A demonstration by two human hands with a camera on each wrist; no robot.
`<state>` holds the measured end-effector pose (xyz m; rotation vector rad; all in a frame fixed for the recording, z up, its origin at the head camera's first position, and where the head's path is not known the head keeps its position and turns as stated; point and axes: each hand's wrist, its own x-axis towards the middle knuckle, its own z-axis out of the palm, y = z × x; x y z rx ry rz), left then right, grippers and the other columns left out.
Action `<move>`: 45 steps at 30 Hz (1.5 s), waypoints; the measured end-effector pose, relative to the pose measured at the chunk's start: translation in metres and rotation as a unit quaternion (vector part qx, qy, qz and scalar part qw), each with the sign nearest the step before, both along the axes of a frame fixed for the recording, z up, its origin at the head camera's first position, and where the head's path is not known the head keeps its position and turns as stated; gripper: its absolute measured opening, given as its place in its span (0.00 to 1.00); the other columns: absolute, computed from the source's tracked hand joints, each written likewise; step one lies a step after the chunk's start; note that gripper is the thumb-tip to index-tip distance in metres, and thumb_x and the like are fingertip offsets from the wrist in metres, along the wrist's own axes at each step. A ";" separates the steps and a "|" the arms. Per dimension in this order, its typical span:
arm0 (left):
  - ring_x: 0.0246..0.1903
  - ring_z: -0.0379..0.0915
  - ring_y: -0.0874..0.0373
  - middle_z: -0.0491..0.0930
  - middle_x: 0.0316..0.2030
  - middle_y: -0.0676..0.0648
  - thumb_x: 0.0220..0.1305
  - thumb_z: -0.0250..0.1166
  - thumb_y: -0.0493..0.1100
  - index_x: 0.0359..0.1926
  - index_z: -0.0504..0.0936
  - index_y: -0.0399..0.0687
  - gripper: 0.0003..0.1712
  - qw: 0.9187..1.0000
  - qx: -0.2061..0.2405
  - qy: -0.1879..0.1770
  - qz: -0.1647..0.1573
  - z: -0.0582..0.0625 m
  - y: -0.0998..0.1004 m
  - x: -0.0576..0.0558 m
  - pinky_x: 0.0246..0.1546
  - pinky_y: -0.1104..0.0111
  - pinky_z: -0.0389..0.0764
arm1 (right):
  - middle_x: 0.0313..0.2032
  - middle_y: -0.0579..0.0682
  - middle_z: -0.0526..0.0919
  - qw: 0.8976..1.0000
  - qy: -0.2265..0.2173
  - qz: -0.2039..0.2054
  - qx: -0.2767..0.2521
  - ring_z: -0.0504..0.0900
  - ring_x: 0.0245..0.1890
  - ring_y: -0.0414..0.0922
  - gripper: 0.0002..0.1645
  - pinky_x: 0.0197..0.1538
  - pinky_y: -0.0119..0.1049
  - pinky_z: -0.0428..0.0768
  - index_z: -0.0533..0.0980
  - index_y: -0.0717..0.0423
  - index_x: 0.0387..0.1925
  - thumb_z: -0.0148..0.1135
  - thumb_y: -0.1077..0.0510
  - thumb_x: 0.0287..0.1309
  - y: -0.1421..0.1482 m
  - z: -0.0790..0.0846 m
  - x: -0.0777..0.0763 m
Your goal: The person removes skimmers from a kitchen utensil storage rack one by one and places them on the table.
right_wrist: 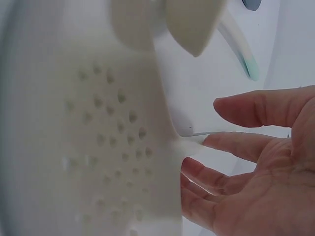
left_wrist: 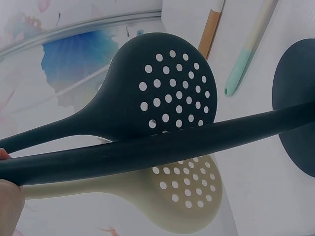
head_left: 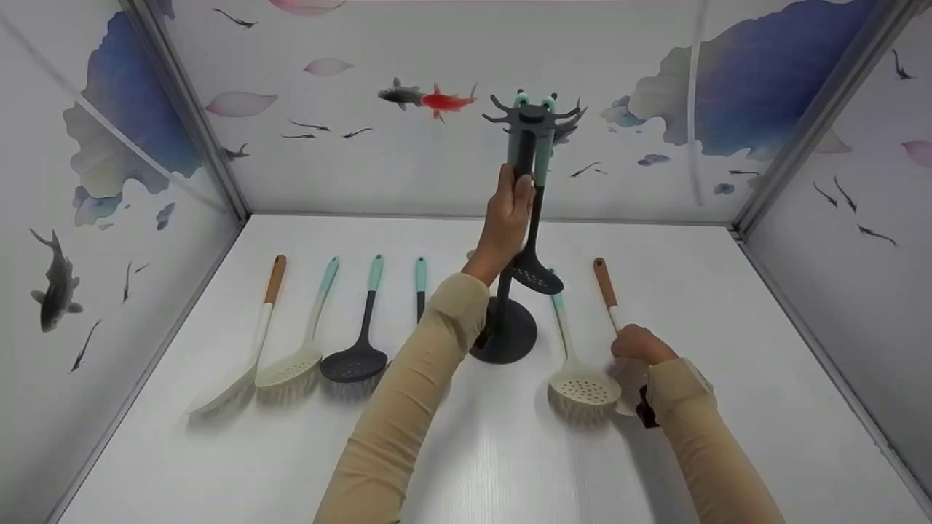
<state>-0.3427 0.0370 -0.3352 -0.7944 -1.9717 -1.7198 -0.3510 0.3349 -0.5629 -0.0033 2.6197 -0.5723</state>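
Observation:
My left hand (head_left: 507, 211) grips the upright black pole (left_wrist: 147, 147) of a utensil stand, below its ring of hooks (head_left: 534, 115). A black skimmer (head_left: 537, 275) with a mint handle hangs from the stand, and in the left wrist view a cream skimmer (left_wrist: 182, 196) hangs on the pole's other side. My right hand (head_left: 641, 344) is over the pale shaft of a wooden-handled utensil (head_left: 606, 282), whose lower part is mostly hidden. In the right wrist view its thumb and fingers are spread beside a cream perforated head (right_wrist: 118, 132); contact is hard to judge.
A cream skimmer (head_left: 585, 386) lies left of my right hand. Further left lie a black skimmer (head_left: 354, 362), a cream slotted spoon (head_left: 291, 366), a wooden-handled cream utensil (head_left: 231, 389) and a mint handle (head_left: 421, 274). The stand's round base (head_left: 515, 336) is on the white table, with printed panels around.

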 end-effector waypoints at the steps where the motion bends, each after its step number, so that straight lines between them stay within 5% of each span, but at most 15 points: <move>1: 0.25 0.59 0.64 0.60 0.24 0.53 0.74 0.39 0.39 0.43 0.59 0.41 0.05 1.000 0.001 0.000 0.000 0.000 0.000 0.000 0.30 0.75 0.62 | 0.25 0.53 0.69 1.000 -0.004 -0.001 -0.006 0.67 0.25 0.47 0.11 0.31 0.40 0.71 0.72 0.67 0.30 0.53 0.60 0.53 -0.013 0.026 0.016; 4: 0.25 0.59 0.64 0.60 0.25 0.54 0.74 0.39 0.39 0.43 0.59 0.41 0.05 1.000 0.001 0.001 0.001 0.000 -0.001 0.000 0.30 0.75 0.62 | 0.35 0.64 0.74 1.000 -0.012 -0.018 -0.020 0.73 0.35 0.55 0.19 0.42 0.45 0.74 0.71 0.73 0.41 0.50 0.60 0.53 -0.034 0.073 0.041; 7: 0.25 0.58 0.65 0.60 0.25 0.54 0.74 0.39 0.39 0.42 0.59 0.41 0.05 1.000 0.003 0.003 0.001 0.000 -0.002 -0.001 0.30 0.75 0.62 | 0.56 0.75 0.63 0.999 -0.019 -0.029 -0.025 0.66 0.57 0.67 0.31 0.59 0.54 0.67 0.60 0.77 0.58 0.48 0.59 0.57 -0.052 0.105 0.061; 9: 0.25 0.58 0.64 0.60 0.25 0.54 0.74 0.39 0.39 0.42 0.59 0.41 0.05 1.000 0.005 0.005 0.000 -0.001 -0.002 -0.002 0.30 0.75 0.61 | 0.65 0.76 0.49 0.998 -0.026 -0.040 -0.036 0.50 0.65 0.69 0.37 0.65 0.58 0.57 0.51 0.76 0.64 0.46 0.58 0.60 -0.057 0.114 0.065; 12: 0.25 0.58 0.64 0.60 0.24 0.54 0.74 0.39 0.38 0.41 0.59 0.41 0.05 1.000 0.007 0.008 -0.001 -0.001 -0.002 -0.003 0.29 0.75 0.61 | 0.66 0.75 0.45 0.998 -0.015 -0.037 -0.054 0.43 0.67 0.69 0.37 0.67 0.58 0.52 0.49 0.73 0.66 0.46 0.58 0.62 -0.064 0.123 0.067; 19: 0.25 0.57 0.64 0.59 0.25 0.53 0.74 0.39 0.39 0.43 0.59 0.41 0.05 1.000 0.008 0.001 -0.001 0.000 -0.004 -0.001 0.30 0.74 0.61 | 0.66 0.74 0.52 0.989 0.082 -0.001 -0.121 0.52 0.66 0.68 0.33 0.64 0.59 0.58 0.52 0.69 0.67 0.45 0.59 0.66 -0.091 0.147 0.062; 23: 0.25 0.58 0.63 0.60 0.25 0.53 0.74 0.39 0.40 0.44 0.59 0.42 0.06 1.000 0.001 -0.009 0.004 -0.001 -0.003 0.001 0.30 0.74 0.62 | 0.64 0.70 0.59 0.970 0.172 0.015 -0.169 0.60 0.64 0.65 0.29 0.63 0.57 0.62 0.56 0.67 0.66 0.45 0.59 0.68 -0.112 0.164 0.061; 28: 0.25 0.60 0.63 0.61 0.25 0.53 0.74 0.40 0.40 0.46 0.60 0.42 0.07 1.000 -0.009 -0.016 0.013 -0.001 -0.002 0.003 0.30 0.73 0.63 | 0.65 0.65 0.62 0.935 0.233 0.019 -0.265 0.62 0.65 0.58 0.28 0.66 0.49 0.61 0.56 0.65 0.66 0.45 0.60 0.69 -0.141 0.186 0.058; 41: 0.26 0.60 0.64 0.61 0.25 0.52 0.74 0.41 0.39 0.46 0.59 0.40 0.06 1.000 -0.008 -0.001 0.015 -0.001 0.001 0.004 0.31 0.74 0.63 | 0.68 0.57 0.59 0.877 0.248 0.027 -0.411 0.58 0.69 0.50 0.30 0.68 0.46 0.58 0.50 0.59 0.70 0.42 0.60 0.70 -0.172 0.203 0.050; 45: 0.25 0.59 0.63 0.60 0.24 0.52 0.74 0.41 0.40 0.46 0.60 0.41 0.07 1.000 -0.004 -0.008 0.013 -0.001 0.000 0.004 0.30 0.74 0.63 | 0.66 0.58 0.63 0.870 0.254 0.018 -0.421 0.61 0.67 0.50 0.28 0.68 0.46 0.58 0.53 0.60 0.69 0.42 0.61 0.70 -0.171 0.202 0.050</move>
